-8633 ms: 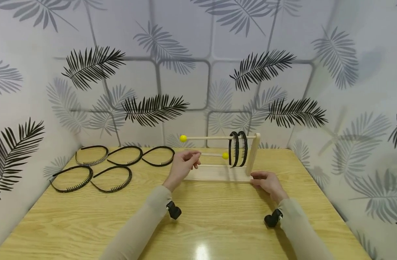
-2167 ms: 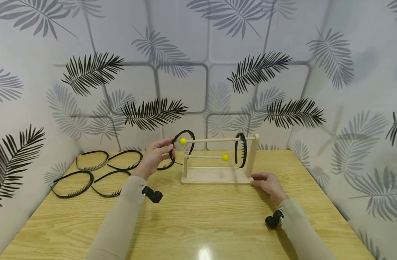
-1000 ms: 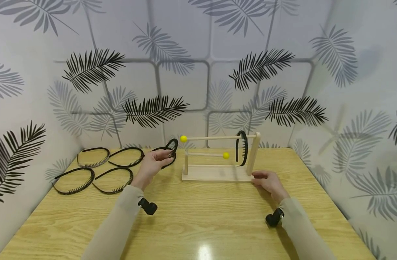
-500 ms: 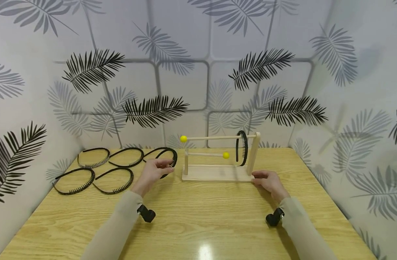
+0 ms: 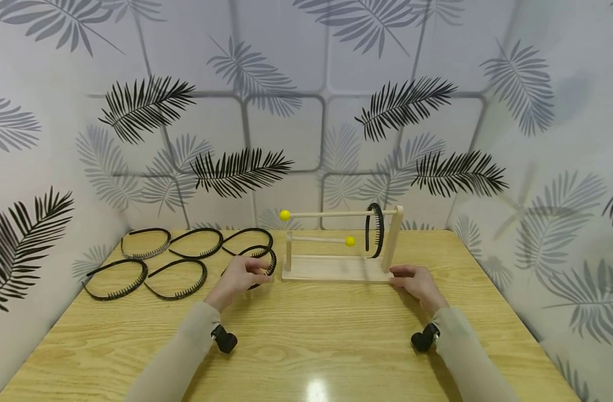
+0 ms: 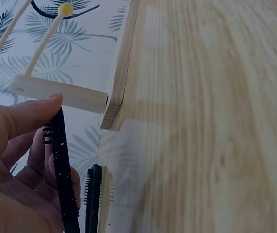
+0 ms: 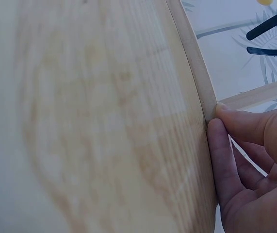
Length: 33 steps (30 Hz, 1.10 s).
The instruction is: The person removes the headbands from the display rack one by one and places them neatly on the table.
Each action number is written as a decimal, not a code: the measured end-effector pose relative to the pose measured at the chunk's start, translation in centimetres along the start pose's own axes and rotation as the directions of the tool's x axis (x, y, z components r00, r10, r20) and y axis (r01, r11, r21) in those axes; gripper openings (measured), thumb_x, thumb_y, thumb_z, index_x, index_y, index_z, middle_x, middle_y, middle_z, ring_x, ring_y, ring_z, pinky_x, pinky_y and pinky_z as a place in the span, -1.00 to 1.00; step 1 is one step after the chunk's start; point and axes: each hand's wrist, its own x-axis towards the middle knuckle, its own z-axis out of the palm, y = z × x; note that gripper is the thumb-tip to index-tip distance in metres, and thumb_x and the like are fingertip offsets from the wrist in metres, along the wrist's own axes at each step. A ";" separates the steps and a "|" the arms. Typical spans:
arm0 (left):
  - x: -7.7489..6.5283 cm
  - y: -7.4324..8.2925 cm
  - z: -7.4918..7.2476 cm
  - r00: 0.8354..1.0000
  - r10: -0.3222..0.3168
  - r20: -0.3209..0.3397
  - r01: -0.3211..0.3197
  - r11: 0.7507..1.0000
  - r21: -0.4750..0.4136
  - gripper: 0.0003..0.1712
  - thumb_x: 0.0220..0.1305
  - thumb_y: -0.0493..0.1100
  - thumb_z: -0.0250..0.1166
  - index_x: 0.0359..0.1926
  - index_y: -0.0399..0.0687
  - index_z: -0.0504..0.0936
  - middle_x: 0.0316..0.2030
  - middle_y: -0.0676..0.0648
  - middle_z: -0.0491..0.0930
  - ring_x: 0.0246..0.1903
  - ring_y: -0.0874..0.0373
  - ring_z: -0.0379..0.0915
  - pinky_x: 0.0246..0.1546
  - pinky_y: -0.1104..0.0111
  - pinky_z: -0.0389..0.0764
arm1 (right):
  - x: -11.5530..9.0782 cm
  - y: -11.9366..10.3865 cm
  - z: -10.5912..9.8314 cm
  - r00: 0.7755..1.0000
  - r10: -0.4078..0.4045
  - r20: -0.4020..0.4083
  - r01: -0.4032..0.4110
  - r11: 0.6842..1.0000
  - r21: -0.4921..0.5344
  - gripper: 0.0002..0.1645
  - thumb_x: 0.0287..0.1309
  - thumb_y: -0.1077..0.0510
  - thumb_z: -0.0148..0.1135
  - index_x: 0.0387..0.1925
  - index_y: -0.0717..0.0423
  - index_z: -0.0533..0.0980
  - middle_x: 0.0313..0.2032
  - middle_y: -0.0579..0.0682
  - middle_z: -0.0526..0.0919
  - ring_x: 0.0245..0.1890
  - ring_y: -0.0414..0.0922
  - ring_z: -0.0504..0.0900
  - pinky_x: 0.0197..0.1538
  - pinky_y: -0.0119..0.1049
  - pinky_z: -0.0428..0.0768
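Note:
My left hand [image 5: 239,278] pinches a black toothed headband [image 6: 63,165] between thumb and fingers, low over the table left of a wooden rack [image 5: 336,270]. Part of that band is hidden behind the hand in the head view. The rack has two horizontal rods at different heights, each tipped with a yellow ball. One headband [image 5: 379,231] hangs on the upper rod [image 5: 331,214], close to the tall right post. At the right end of the base, my right hand [image 5: 417,283] grips the corner, thumb on top, as the right wrist view shows.
Several more black headbands lie in two rows on the left of the wood-grain table [image 5: 306,335]. The closest of them, a back-row headband [image 5: 251,229], overlaps the held one in the head view. Leaf-patterned walls [image 5: 296,134] enclose the back and sides.
Earlier two headbands hung on the upper rod; one was drawn off past the yellow ball. My left hand has since carried it left and down toward the table. The right hand stays at the base.

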 end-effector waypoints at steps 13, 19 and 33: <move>-0.2 -1.1 -1.0 0.995 -0.087 0.046 0.082 0.992 0.099 -0.62 0.09 -0.30 0.46 -0.02 -0.17 0.71 -0.17 -0.13 0.61 -0.19 0.06 0.49 -0.19 0.26 0.56 | 0.0 0.2 0.0 1.000 0.006 -0.006 -0.006 1.000 -0.021 -0.47 0.28 0.20 0.27 0.25 0.25 0.47 0.21 0.27 0.51 0.12 0.03 0.55 -0.01 -0.33 0.64; -0.2 -1.7 -1.6 0.993 -0.089 0.071 0.079 0.988 0.134 -0.62 0.04 -0.29 0.50 -0.05 -0.18 0.72 -0.15 -0.12 0.62 -0.15 0.05 0.50 -0.14 0.21 0.59 | 0.0 0.1 0.1 1.000 0.004 -0.011 -0.004 1.000 -0.027 -0.47 0.28 0.20 0.27 0.25 0.24 0.47 0.21 0.26 0.52 0.13 0.03 0.55 0.01 -0.31 0.64; -0.4 -1.9 -2.3 0.993 -0.073 0.089 0.056 0.982 0.182 -0.68 0.08 -0.29 0.48 -0.09 -0.18 0.73 -0.16 -0.09 0.68 -0.17 0.07 0.54 -0.14 0.19 0.63 | 0.0 0.1 0.1 1.000 -0.001 -0.012 0.001 1.000 -0.023 -0.49 0.28 0.19 0.26 0.24 0.24 0.48 0.19 0.25 0.53 0.09 -0.01 0.56 0.00 -0.32 0.64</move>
